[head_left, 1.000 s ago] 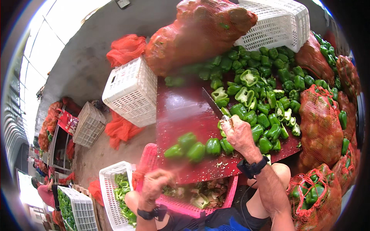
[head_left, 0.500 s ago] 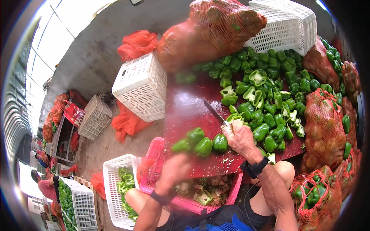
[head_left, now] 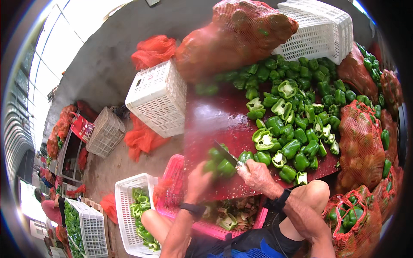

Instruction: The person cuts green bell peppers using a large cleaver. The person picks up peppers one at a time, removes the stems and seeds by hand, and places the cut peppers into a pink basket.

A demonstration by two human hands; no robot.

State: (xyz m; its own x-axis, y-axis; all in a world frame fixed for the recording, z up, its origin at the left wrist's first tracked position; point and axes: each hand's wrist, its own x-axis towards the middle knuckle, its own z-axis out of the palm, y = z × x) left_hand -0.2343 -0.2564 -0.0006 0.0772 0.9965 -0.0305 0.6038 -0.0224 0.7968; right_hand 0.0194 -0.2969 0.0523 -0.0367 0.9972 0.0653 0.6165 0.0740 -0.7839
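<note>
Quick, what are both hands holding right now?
Left hand: by green peppers, too blurred to tell if it's holding one.
Right hand: closed, holding a knife.

"What's this wall [head_left: 101, 75] like?"

"Plain grey, sweeping across the top of the frame. There's a small pale fixture [head_left: 151, 2] at the top edge."

"And the light?"

"Glaring white at upper left, through a broad bright expanse [head_left: 53, 45] crossed by thin bars. Windows or sheeting, I can't tell. Ribbed cladding [head_left: 18, 124] curves down the far left."

"The floor [head_left: 101, 182]?"

"Dull brownish-grey, left of centre. A metal-framed stand [head_left: 63, 150] sits beyond, nearer the left edge."
</note>
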